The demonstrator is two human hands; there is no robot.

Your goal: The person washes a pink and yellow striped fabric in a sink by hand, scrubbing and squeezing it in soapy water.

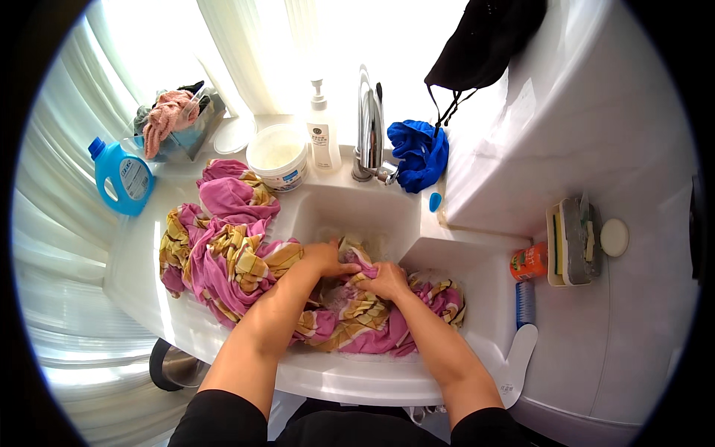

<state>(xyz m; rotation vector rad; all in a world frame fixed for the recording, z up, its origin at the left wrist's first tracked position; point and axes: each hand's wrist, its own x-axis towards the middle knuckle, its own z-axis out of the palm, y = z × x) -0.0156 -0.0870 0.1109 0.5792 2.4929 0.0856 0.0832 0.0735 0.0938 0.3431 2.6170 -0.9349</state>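
Note:
A long pink cloth (369, 316) with yellow and white checks lies bunched and wet in the white sink (357, 203), with suds around it. More pink and yellow fabric (223, 238) is heaped on the ledge left of the basin; whether it is one piece with the cloth I cannot tell. My left hand (326, 261) grips the cloth near the middle of the basin, thumb pointing right. Close beside it on the right, my right hand (386, 281) has its fingers closed round a pink fold of the same cloth. Both palms are hidden.
Behind the basin stand a chrome faucet (368, 127), a pump bottle (321, 130) and a white tub (278, 153). A blue jug (123, 179) and a clothes-filled clear bin (195, 134) are at left. Blue cloth (418, 153), an orange container (527, 262) and a blue brush (526, 304) sit right.

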